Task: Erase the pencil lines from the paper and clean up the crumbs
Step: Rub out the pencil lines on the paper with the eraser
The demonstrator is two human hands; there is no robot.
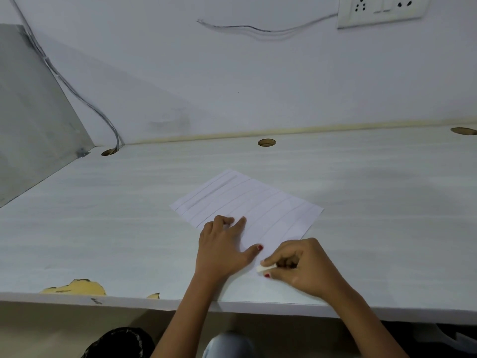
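A white sheet of paper (258, 202) lies turned at an angle on the pale desk, with several long pencil lines drawn across it. My left hand (223, 244) rests flat on the sheet's near left part, fingers spread, thumb pointing right. My right hand (300, 266) pinches a small white eraser (265, 268) between thumb and fingers, its tip down on the sheet's near corner. I can make out no crumbs at this distance.
The desk (103, 228) has chipped yellow patches (77, 288) at its front edge. Cable holes (266, 142) sit along the back by the wall. A grey side panel (33, 112) stands at the left, with cables running down it. A wall socket (382, 9) is at the upper right.
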